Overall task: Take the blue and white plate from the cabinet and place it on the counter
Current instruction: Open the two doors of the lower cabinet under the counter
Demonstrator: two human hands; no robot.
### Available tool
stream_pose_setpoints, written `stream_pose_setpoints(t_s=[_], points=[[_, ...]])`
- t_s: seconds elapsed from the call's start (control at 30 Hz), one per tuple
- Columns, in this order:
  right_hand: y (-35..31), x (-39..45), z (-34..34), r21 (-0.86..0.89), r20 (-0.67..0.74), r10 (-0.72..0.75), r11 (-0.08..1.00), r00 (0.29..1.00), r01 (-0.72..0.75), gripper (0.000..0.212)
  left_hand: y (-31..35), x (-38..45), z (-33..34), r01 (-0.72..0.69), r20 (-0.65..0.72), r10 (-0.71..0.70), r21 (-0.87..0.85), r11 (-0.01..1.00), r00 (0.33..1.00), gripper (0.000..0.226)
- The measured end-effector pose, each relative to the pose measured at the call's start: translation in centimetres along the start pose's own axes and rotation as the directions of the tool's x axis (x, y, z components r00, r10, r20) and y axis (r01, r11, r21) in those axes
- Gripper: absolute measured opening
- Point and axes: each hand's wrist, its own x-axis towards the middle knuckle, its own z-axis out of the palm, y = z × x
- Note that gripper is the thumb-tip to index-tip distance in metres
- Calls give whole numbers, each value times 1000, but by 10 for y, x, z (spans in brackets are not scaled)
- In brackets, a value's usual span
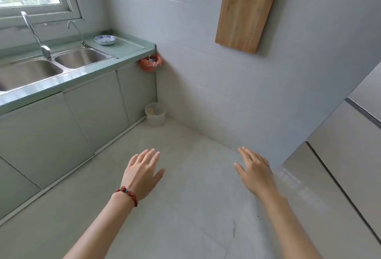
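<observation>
The blue and white plate (105,39) sits upright on the pale green counter (123,49), at the far end to the right of the sink. My left hand (141,174), with a red bead bracelet at the wrist, hovers over the floor with fingers spread and nothing in it. My right hand (255,171) is beside it, also open and holding nothing. Both hands are far from the plate. The cabinet doors (97,110) under the counter are closed.
A double steel sink (51,63) with two taps lies left of the plate. A wooden cutting board (248,10) hangs on the tiled wall. An orange bag (151,63) hangs at the counter's end, a white bucket (155,114) stands in the corner, and grey cabinets (354,145) line the right.
</observation>
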Motion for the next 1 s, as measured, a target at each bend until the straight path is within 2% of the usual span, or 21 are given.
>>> stream_pose_setpoints(t_s=[0.1, 0.23, 0.37, 0.47, 0.6, 0.7, 0.87, 1.0], points=[[-22, 20, 12, 13, -18, -68, 998, 998, 68, 49, -27, -9, -1, 78, -27, -78, 4, 997, 997, 86], [-61, 49, 27, 19, 25, -204, 979, 979, 203, 49, -57, -31, -11, 251, -66, -249, 26, 968, 966, 86], [-97, 82, 40, 50, 56, -361, 932, 931, 358, 49, -75, -52, -21, 431, -80, -429, 9, 902, 900, 87], [-124, 108, 46, 81, 78, -485, 874, 871, 479, 49, -79, -69, -24, 570, -113, -566, -4, 822, 816, 87], [-153, 137, 57, 95, 123, -645, 764, 754, 638, 49, -67, -95, -21, 734, -143, -729, -25, 679, 670, 89], [-174, 149, 63, 123, 135, -760, 649, 635, 751, 49, -46, -117, -18, 841, -175, -836, -68, 536, 519, 90], [-213, 141, 71, 184, 139, -914, 403, 382, 896, 50, 7, -166, -12, 956, -185, -953, -124, 267, 242, 89], [-244, 99, 76, 237, 150, -974, 201, 169, 950, 51, 59, -214, -10, 989, -197, -980, -135, 64, 37, 91]])
